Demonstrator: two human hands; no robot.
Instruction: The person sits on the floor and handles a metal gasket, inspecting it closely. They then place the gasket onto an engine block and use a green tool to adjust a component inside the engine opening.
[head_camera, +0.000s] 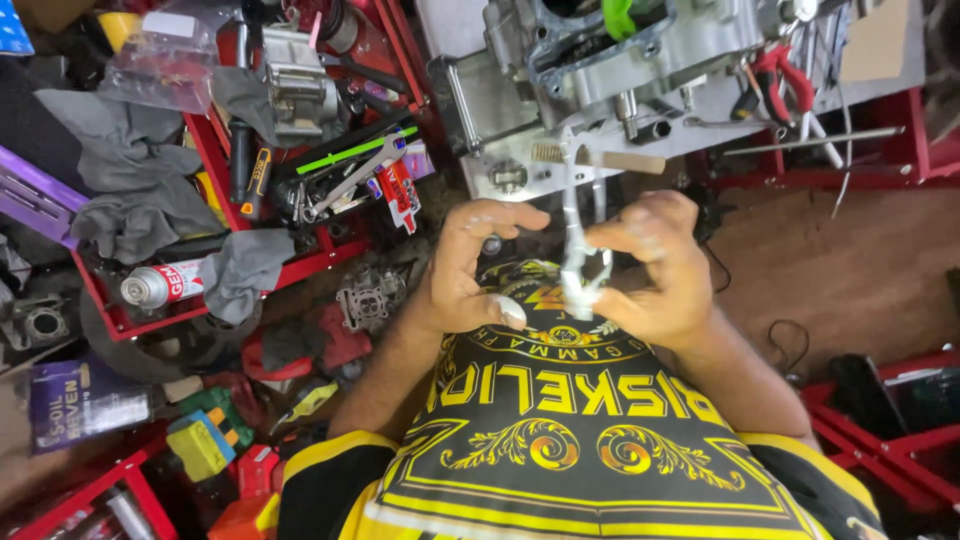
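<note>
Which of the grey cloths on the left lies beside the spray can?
The smaller grey cloth, draped over the red tray's front edge just right of the spray can. The larger grey cloth lies farther back.
</note>
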